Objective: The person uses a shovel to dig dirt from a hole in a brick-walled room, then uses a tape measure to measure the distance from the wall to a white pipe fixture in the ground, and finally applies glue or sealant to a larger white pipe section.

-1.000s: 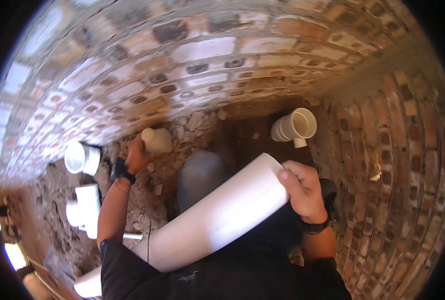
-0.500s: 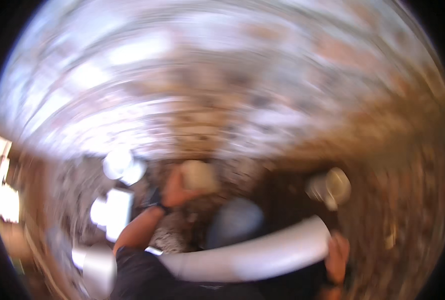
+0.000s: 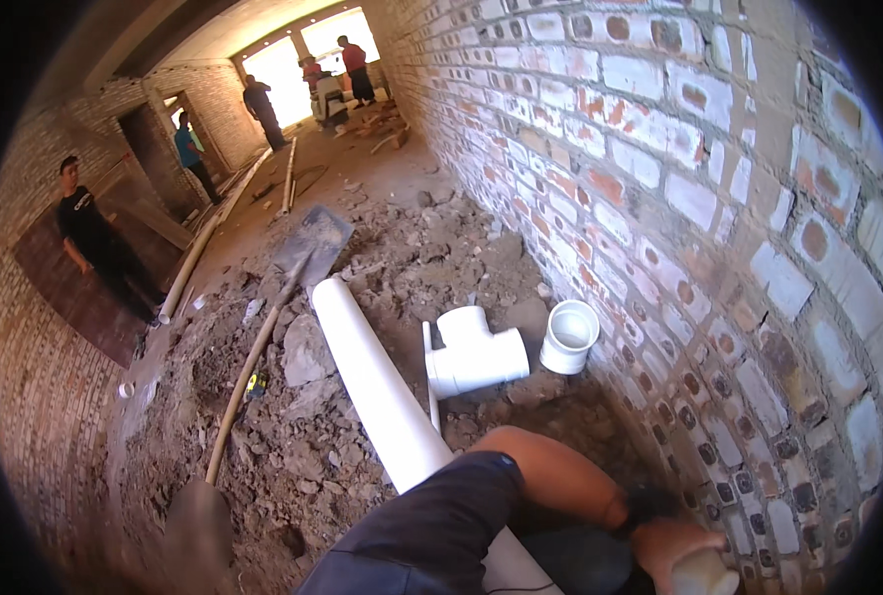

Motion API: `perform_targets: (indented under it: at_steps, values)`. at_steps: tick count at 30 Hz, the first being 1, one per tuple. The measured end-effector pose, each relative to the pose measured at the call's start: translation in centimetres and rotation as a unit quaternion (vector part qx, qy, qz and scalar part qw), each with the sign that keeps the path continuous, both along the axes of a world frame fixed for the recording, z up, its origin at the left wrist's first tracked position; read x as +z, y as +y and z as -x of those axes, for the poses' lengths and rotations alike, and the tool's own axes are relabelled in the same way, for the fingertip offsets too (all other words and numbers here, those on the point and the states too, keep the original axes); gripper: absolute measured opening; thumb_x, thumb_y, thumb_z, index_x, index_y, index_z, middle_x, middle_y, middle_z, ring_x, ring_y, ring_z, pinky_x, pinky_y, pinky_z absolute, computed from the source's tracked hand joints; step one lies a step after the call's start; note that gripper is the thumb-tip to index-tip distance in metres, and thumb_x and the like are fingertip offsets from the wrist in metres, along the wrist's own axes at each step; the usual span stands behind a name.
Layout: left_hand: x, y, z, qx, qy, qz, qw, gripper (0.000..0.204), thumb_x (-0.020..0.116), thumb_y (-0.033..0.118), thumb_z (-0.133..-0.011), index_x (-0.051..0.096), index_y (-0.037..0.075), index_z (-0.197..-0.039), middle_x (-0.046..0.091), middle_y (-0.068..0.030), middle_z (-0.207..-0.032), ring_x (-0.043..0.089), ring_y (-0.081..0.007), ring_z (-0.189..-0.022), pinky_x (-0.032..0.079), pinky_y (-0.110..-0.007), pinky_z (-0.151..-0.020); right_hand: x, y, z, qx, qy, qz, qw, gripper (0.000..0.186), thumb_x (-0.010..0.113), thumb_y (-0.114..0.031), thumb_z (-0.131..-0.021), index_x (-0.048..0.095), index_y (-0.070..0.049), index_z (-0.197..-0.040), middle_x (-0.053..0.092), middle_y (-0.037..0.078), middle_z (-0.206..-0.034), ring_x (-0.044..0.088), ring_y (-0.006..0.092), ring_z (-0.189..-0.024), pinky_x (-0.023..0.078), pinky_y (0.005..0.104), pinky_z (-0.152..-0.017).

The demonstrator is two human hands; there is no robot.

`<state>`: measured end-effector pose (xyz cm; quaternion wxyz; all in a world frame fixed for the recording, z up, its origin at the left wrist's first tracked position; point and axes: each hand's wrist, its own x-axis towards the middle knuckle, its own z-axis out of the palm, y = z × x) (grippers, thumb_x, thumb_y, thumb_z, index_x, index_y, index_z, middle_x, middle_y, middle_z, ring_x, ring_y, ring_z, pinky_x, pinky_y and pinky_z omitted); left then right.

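Observation:
My left arm reaches across to the lower right, with a dark band on its wrist. At its end my left hand [image 3: 671, 550] is closed around a pale, rounded object [image 3: 707, 575], partly cut off at the lower edge, beside the brick wall; I cannot make out its kind. My right hand is outside the picture. A long white plastic pipe [image 3: 382, 387] runs diagonally beneath my left arm. Beyond the arm, a white tee fitting [image 3: 476, 352] lies on the dirt, next to a thin white pipe [image 3: 430, 382]. A white pipe coupling [image 3: 568, 337] stands close to the wall.
The whitewashed brick wall [image 3: 649, 169] rises along the right. Broken soil and stones surround a shovel [image 3: 314, 243] and a yellow-black tape measure [image 3: 255, 384]. A person in black [image 3: 99, 238] stands at left; several others are farther back, near a scooter [image 3: 329, 99].
My view has swung from the wall toward the room's length and sharpened. My left hand still grips the pale object, now at lower right. My right hand, earlier at the pipe's end, has left view.

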<state>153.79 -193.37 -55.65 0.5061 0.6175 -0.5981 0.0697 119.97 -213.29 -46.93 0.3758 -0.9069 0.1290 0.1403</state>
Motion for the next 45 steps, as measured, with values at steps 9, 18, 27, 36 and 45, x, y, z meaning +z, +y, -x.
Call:
perform_targets:
  at_steps: [9, 18, 27, 36, 45]
  values:
    - [0.4, -5.7, 3.6, -0.167, 0.226, -0.195, 0.94, 0.068, 0.085, 0.029, -0.059, 0.058, 0.006, -0.117, 0.061, -0.0199, -0.109, 0.061, -0.0395, -0.103, 0.049, -0.048, -0.088, -2.8, -1.7, -6.5, -0.292, -0.172, 0.042, 0.94, 0.067, 0.078, -0.024, -0.083, 0.05, 0.002, -0.139, 0.056, 0.024, -0.139, 0.051, 0.0371, -0.133, 0.038, 0.0437, -0.113]
    - [-2.0, -12.3, 4.4, -0.211, -0.001, -0.272, 0.939, 0.073, 0.087, 0.015, -0.06, 0.055, 0.006, -0.126, 0.062, -0.0169, -0.118, 0.059, -0.0387, -0.111, 0.05, -0.046, -0.095, -2.0, -0.6, -5.5, -0.265, -0.163, 0.1, 0.945, 0.07, 0.083, -0.033, -0.08, 0.054, -0.001, -0.134, 0.068, 0.019, -0.102, 0.067, 0.039, -0.083, 0.054, 0.0441, -0.072]
    - [-2.4, -14.0, 5.8, -0.273, -0.024, -0.318, 0.908, 0.072, 0.089, 0.013, -0.057, 0.058, 0.005, -0.122, 0.064, -0.0162, -0.115, 0.059, -0.0386, -0.108, 0.05, -0.046, -0.092, -8.2, 0.3, -3.8, -0.317, -0.231, 0.111, 0.913, 0.051, 0.08, -0.028, -0.083, 0.062, 0.006, -0.117, 0.069, 0.024, -0.103, 0.069, 0.0407, -0.091, 0.056, 0.0427, -0.079]
    - [-3.5, -15.3, 5.8, -0.335, -0.016, -0.297, 0.894, 0.069, 0.086, 0.013, -0.059, 0.057, 0.007, -0.121, 0.063, -0.0161, -0.115, 0.06, -0.0387, -0.107, 0.051, -0.046, -0.091, -9.9, 0.3, -3.1, -0.327, -0.264, 0.1, 0.902, 0.051, 0.082, -0.024, -0.082, 0.062, 0.005, -0.119, 0.069, 0.024, -0.104, 0.07, 0.0389, -0.09, 0.056, 0.0405, -0.077]
    - [-2.8, -14.5, 9.5, -0.237, 0.012, -0.391, 0.889, 0.07, 0.09, 0.021, -0.065, 0.053, 0.005, -0.123, 0.064, -0.0179, -0.114, 0.062, -0.0408, -0.107, 0.052, -0.046, -0.089, -9.3, 1.4, -4.3, -0.51, -0.135, 0.172, 0.832, 0.036, 0.072, -0.036, -0.088, 0.066, -0.001, -0.092, 0.066, 0.02, -0.068, 0.067, 0.0407, -0.065, 0.053, 0.0454, -0.057]
